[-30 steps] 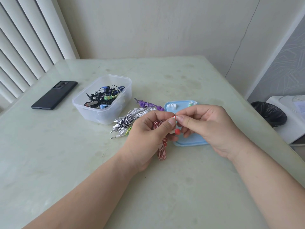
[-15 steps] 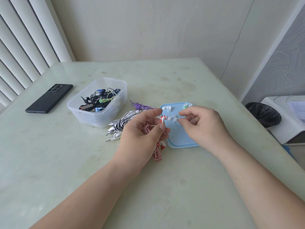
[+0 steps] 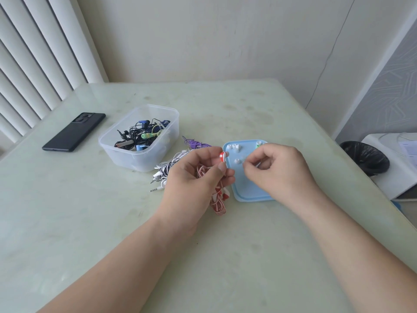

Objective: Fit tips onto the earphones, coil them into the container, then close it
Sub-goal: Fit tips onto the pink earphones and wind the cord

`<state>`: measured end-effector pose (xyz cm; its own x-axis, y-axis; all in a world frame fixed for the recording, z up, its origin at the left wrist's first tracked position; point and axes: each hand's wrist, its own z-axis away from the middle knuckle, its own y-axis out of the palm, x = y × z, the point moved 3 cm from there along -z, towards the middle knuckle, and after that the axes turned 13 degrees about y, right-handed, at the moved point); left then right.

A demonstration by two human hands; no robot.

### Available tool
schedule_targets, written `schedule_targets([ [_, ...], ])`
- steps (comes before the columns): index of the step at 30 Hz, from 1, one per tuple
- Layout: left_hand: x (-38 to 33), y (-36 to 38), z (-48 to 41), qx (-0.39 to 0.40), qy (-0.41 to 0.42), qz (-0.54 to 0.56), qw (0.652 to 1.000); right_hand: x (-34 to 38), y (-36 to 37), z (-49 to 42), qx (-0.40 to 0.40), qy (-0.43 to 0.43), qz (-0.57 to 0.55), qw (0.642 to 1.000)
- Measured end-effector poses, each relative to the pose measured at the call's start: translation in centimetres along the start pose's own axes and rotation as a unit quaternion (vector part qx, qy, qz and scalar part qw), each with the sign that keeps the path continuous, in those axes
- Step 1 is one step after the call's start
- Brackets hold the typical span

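Red earphones (image 3: pixel 222 157) are being pinched by one bud between thumb and forefinger of the left hand (image 3: pixel 198 177), their bundled cable (image 3: pixel 217 204) hanging below the palm. The right hand (image 3: pixel 277 170) is hovering with curled fingers over the blue lid (image 3: pixel 250 190), where loose white tips (image 3: pixel 237 161) are lying; whether it is pinching one cannot be told.

Likely faults:
- A small tip slipping from the fingers and rolling across the counter (image 3: pixel 225 256).
- The slack cable snagging the black-and-white cables (image 3: pixel 167 170) beside the container (image 3: pixel 140 162).
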<state>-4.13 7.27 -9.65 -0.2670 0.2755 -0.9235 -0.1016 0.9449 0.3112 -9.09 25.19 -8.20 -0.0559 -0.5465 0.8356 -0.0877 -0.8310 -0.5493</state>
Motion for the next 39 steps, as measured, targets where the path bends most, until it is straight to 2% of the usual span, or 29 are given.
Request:
schedule_targets([
  [2, -0.3, -0.1, -0.2, -0.017, 0.014, 0.018, 1.0, 0.6, 0.3, 1.2, 0.117, 0.046, -0.119, 0.985],
  [4, -0.7, -0.2, -0.4, -0.032, 0.027, 0.042, 0.998, 1.1, 1.1, 2.2, 0.203, 0.061, -0.165, 0.963],
  [11, -1.7, -0.8, -0.8, -0.052, 0.027, 0.094, 0.994, 1.5, 1.7, 2.9, 0.302, 0.066, -0.197, 0.93],
  [21, -2.0, -0.5, -0.5, -0.041, -0.004, 0.151, 0.988, 1.8, 2.6, 3.6, 0.328, 0.036, -0.188, 0.925],
  [25, -1.7, -0.9, -0.7, -0.043, 0.023, 0.078, 0.996, 1.7, 2.2, 3.4, 0.311, 0.061, -0.189, 0.93],
  [27, -1.5, -0.9, -0.7, -0.035, 0.006, 0.068, 0.997, 1.8, 1.7, 3.2, 0.3, 0.074, -0.189, 0.932],
  [33, -1.5, 0.0, -0.1, 0.021, -0.007, 0.025, 0.999, 2.0, 0.9, 3.1, 0.298, 0.097, -0.175, 0.933],
  [39, -1.5, -0.4, 0.0, 0.051, 0.018, -0.088, 0.995, 1.9, 0.5, 2.8, 0.301, 0.133, -0.158, 0.931],
])
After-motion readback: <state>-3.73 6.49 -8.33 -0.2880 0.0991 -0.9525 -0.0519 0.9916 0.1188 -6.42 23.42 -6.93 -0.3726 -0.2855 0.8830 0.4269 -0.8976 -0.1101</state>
